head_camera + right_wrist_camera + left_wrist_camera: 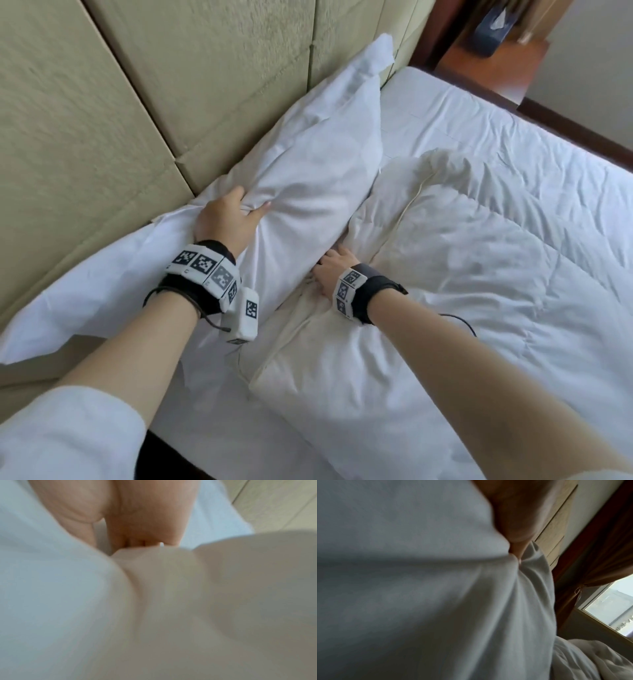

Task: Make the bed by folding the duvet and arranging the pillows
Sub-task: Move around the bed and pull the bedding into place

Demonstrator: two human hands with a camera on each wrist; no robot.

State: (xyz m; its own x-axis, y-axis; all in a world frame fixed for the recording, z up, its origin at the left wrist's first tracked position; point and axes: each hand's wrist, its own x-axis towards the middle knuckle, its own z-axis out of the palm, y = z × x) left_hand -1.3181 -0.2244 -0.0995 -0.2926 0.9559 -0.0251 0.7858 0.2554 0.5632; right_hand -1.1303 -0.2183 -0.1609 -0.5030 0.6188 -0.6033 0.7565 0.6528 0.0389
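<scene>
A white pillow (308, 161) leans against the beige padded headboard (102, 113). My left hand (226, 219) grips a bunch of its cover near the upper edge; the left wrist view shows my fingers (522, 520) pinching the white fabric (436, 588). My right hand (330, 270) is pushed into the fold between this pillow and a cream pillow (394, 308) lying flat in front of it, fingers hidden. In the right wrist view the fingers (140, 520) curl down into the seam of the cream fabric (171, 588). A rumpled white duvet (531, 192) covers the bed to the right.
A dark wooden nightstand (493, 65) stands beyond the far side of the bed, with a dark object on it. A brown curtain (599, 550) and a window (611, 608) show in the left wrist view. White sheet (239, 428) lies at the near edge.
</scene>
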